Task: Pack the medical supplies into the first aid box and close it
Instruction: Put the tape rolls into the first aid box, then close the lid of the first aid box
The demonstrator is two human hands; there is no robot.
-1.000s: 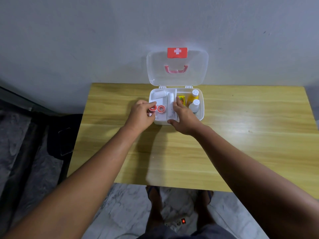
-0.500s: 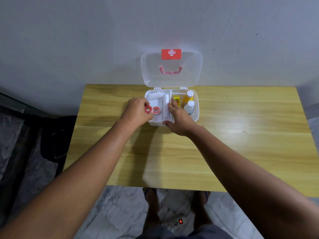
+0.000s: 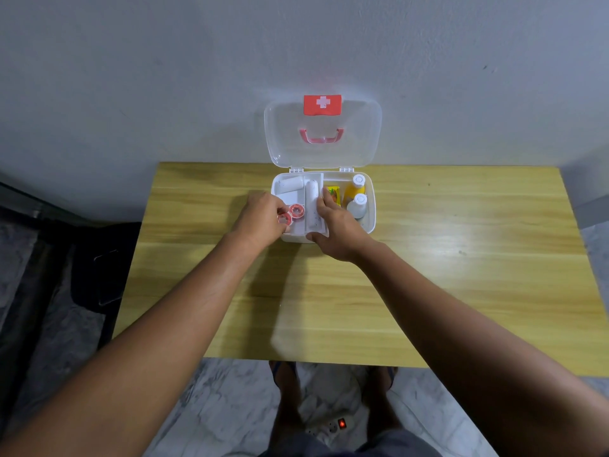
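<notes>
The white first aid box (image 3: 370, 206) stands at the table's far edge, its clear lid (image 3: 359, 140) open against the wall. A white inner tray (image 3: 314, 179) fills its left half and holds a bandage roll (image 3: 290, 184), a white tube (image 3: 311, 192) and two red tape rolls. My left hand (image 3: 260, 216) pinches the nearer red tape roll (image 3: 284, 220); the other tape roll (image 3: 298, 210) lies beside it. My right hand (image 3: 336, 225) grips the tray's right edge, thumb at the box front. A yellow packet (image 3: 333, 191), a yellow bottle (image 3: 356, 188) and a white bottle (image 3: 358, 206) sit in the right half.
The wooden table (image 3: 428, 275) is pushed against a grey wall. Dark objects (image 3: 99, 258) stand on the floor to the left. A power strip (image 3: 333, 425) with a lit red switch lies by my feet under the near edge.
Both hands stay at the box, on the tape roll and the tray. My view has shifted slightly, so the box sits a little lower and further left.
</notes>
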